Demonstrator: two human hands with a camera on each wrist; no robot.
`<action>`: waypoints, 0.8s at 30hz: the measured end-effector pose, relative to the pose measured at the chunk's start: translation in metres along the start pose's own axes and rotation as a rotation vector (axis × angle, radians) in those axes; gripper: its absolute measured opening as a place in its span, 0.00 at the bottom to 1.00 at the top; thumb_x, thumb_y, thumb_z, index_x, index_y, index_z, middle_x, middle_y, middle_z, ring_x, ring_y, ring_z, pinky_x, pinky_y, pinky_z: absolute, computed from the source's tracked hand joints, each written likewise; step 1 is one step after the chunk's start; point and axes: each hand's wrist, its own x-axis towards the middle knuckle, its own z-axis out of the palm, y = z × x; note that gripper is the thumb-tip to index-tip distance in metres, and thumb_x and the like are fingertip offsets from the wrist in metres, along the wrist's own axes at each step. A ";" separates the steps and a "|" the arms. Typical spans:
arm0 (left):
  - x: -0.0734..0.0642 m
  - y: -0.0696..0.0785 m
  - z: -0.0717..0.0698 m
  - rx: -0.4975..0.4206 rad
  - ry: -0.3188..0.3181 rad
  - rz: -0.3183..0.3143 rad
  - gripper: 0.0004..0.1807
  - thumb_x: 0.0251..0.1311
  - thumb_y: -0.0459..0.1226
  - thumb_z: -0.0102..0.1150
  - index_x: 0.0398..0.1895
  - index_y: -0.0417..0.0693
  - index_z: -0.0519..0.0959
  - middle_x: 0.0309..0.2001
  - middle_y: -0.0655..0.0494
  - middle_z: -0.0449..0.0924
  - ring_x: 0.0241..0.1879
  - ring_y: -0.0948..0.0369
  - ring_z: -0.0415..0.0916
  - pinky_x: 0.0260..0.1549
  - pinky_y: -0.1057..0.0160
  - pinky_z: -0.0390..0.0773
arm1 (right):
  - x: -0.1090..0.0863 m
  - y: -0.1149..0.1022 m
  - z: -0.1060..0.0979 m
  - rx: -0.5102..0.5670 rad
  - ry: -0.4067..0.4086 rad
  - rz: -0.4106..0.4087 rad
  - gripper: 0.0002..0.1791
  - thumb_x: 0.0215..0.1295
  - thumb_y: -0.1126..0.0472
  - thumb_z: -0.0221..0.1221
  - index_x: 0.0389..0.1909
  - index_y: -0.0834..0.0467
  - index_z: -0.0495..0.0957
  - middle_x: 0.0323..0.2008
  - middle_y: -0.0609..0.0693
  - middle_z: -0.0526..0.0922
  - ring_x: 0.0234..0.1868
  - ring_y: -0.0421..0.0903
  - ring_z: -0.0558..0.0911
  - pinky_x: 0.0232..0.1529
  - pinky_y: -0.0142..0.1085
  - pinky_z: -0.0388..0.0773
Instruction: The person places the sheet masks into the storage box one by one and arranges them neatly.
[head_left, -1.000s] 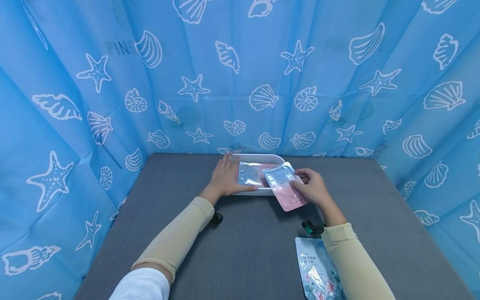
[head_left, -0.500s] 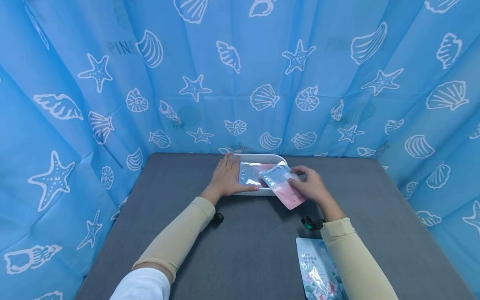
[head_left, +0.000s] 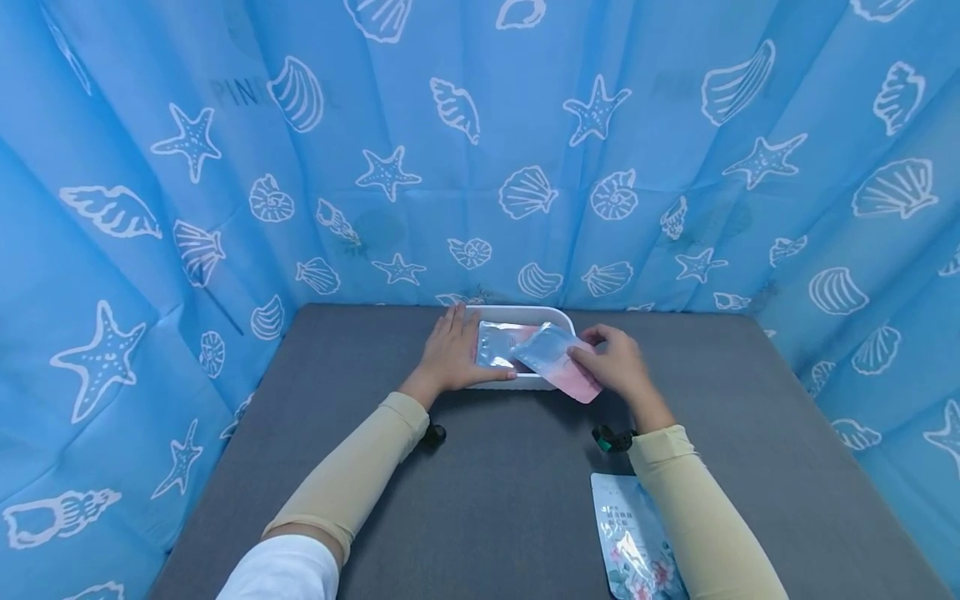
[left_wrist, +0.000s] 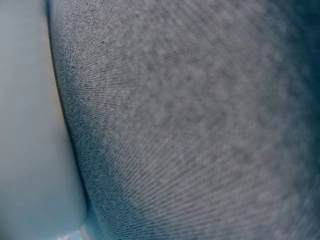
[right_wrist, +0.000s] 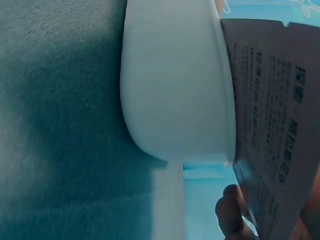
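Observation:
My left hand [head_left: 448, 354] rests flat over the left end of a white tray [head_left: 528, 382], fingers straight toward its back rim and thumb along the front rim. Inside the tray lies a shiny silver-blue and pink sachet [head_left: 497, 343]. A second such sachet [head_left: 558, 367] is pinched at its right edge by my right hand [head_left: 618, 362], tilted over the tray's right part. In the right wrist view, the printed back of the held sachet [right_wrist: 272, 105] leans close along the tray's rim. The left wrist view has only the tray's wall [left_wrist: 35, 125] and the cloth.
A larger pale blue pouch with printed flowers [head_left: 633, 533] lies at the front right, partly covered by my right sleeve [head_left: 701, 508]. Grey cloth [head_left: 480, 500] covers the table. A blue shell-patterned curtain [head_left: 465, 167] hangs behind and at both sides.
My right hand has moved slightly left and away from me, carrying the pinched sachet farther over the tray and laying it flatter. The left hand stays in place.

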 end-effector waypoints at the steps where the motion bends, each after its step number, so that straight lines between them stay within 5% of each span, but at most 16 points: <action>1: 0.000 0.000 0.000 0.004 0.002 -0.001 0.78 0.41 0.90 0.43 0.88 0.50 0.44 0.88 0.46 0.34 0.87 0.43 0.35 0.84 0.41 0.41 | 0.002 -0.001 0.001 -0.011 0.015 -0.012 0.25 0.71 0.48 0.68 0.59 0.62 0.80 0.55 0.62 0.83 0.46 0.56 0.79 0.40 0.38 0.82; 8: 0.001 0.000 0.001 0.052 0.007 0.002 0.79 0.40 0.90 0.44 0.88 0.48 0.46 0.88 0.43 0.36 0.87 0.42 0.37 0.84 0.41 0.45 | 0.010 -0.004 0.013 -0.007 0.064 -0.041 0.22 0.70 0.51 0.67 0.55 0.63 0.83 0.49 0.61 0.85 0.41 0.53 0.82 0.34 0.37 0.82; 17: 0.003 -0.003 0.004 0.055 0.018 0.002 0.79 0.41 0.91 0.43 0.88 0.50 0.45 0.88 0.45 0.36 0.87 0.42 0.37 0.84 0.41 0.45 | 0.017 -0.010 0.025 0.074 0.072 -0.090 0.26 0.74 0.54 0.64 0.65 0.65 0.78 0.60 0.65 0.77 0.60 0.63 0.79 0.59 0.59 0.82; 24: 0.002 -0.002 0.001 0.064 0.021 0.003 0.79 0.41 0.90 0.46 0.88 0.48 0.46 0.88 0.43 0.37 0.87 0.42 0.37 0.84 0.41 0.45 | 0.018 -0.016 0.033 0.087 0.078 -0.121 0.27 0.73 0.54 0.64 0.67 0.63 0.77 0.65 0.65 0.72 0.65 0.66 0.74 0.64 0.63 0.76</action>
